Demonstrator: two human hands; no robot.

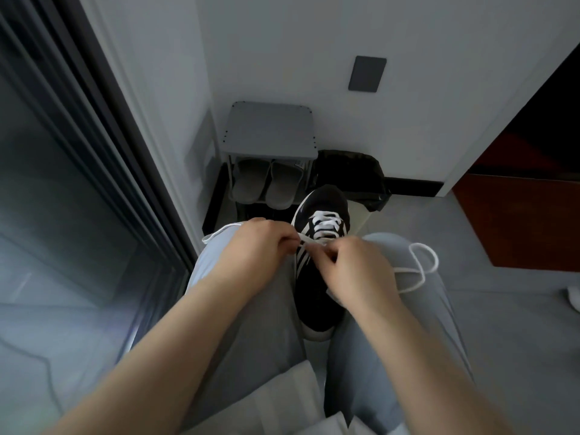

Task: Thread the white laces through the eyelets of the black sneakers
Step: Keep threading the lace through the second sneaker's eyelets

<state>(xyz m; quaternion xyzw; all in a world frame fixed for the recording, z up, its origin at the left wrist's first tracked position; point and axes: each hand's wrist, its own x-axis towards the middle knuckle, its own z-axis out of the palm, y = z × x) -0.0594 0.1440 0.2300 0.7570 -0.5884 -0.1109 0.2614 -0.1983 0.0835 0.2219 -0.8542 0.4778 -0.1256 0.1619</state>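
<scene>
A black sneaker [317, 277] with white side stripes lies between my knees, toe pointing away from me. A white lace [326, 226] crosses several eyelets near the toe. My left hand [257, 249] pinches one lace strand just left of the shoe's eyelets. Above the middle of the shoe, my right hand [361, 271] pinches the other strand. A loose loop of that lace trails over my right thigh, and another end shows past my left knee. The eyelets under my fingers are hidden.
A small grey shoe rack [270, 130] stands against the wall ahead, with grey slippers [266, 183] under it. A black bag [354, 174] sits to its right. A glass door frame [94, 146] runs along the left; a brown cabinet [518, 221] is at the right.
</scene>
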